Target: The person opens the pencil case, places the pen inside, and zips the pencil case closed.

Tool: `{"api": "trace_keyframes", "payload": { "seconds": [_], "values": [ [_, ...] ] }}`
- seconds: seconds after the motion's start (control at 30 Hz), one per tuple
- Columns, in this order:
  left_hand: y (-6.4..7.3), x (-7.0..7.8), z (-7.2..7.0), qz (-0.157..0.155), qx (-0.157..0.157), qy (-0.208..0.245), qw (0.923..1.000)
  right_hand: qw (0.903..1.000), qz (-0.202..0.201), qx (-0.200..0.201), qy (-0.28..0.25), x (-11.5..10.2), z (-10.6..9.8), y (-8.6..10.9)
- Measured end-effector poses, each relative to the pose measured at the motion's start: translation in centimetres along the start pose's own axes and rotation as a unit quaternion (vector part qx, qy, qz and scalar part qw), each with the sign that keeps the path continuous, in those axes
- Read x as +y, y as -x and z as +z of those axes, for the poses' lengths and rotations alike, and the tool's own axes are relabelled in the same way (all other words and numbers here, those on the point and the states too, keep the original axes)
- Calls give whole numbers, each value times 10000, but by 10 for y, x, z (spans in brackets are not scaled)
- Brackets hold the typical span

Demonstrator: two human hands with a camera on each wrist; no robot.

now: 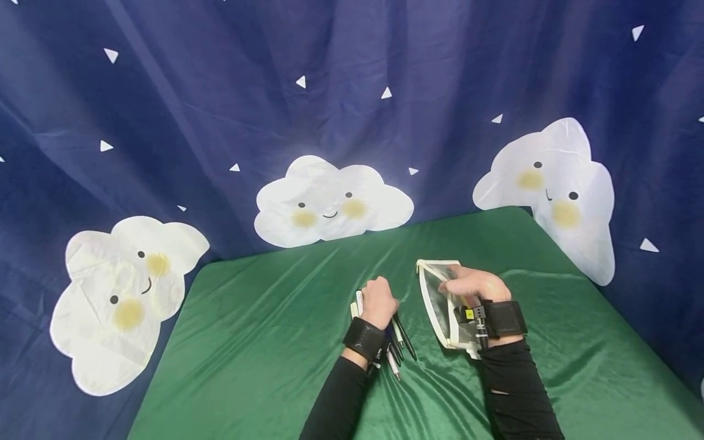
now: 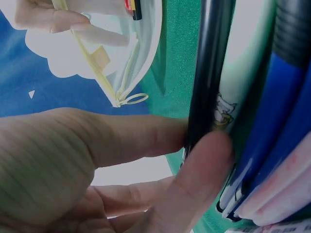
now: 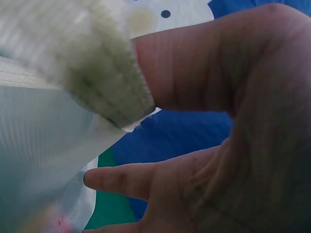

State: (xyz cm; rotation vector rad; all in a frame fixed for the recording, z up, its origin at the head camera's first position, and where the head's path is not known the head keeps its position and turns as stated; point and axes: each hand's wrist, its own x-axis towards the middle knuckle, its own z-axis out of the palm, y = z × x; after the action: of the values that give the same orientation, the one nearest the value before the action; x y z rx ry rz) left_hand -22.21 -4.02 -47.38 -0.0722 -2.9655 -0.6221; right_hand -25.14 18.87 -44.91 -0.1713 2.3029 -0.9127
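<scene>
My left hand (image 1: 378,304) is over a loose bunch of pens (image 1: 393,365) lying on the green cloth. Close up in the left wrist view, its thumb and a finger pinch a black pen (image 2: 206,73). Beside that one lie a pale green pen (image 2: 245,48) with a small printed figure, blue pens (image 2: 265,121) and a pink one (image 2: 282,191). My right hand (image 1: 483,285) grips a see-through zip pouch (image 1: 431,292) with cream edging by its side, the mouth spread apart. A small red and black item (image 2: 135,10) shows inside the pouch.
Green cloth (image 1: 247,342) covers the table, wrinkled in places. Behind it hangs a dark blue curtain (image 1: 231,91) with white smiling clouds (image 1: 330,183) and small white triangles. Each wrist wears a black strap (image 1: 506,319) with a camera.
</scene>
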Motion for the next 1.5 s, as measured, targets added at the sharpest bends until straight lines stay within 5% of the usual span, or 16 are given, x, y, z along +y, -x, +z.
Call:
{"api": "trace_keyframes", "payload": {
  "seconds": [0.47, 1.13, 1.5],
  "values": [
    [1, 0, -2, -350, -363, 127, 9986, 10000, -22, 38, 29, 1, 1, -1],
    [-5, 13, -21, -589, -149, 792, 9950, 10000, -3, 42, -85, 4, 0, 0],
    [-6, 18, -30, -374, 132, 1056, 9936, 9999, 57, 107, -3, 5, -1, 2]
  ]
}}
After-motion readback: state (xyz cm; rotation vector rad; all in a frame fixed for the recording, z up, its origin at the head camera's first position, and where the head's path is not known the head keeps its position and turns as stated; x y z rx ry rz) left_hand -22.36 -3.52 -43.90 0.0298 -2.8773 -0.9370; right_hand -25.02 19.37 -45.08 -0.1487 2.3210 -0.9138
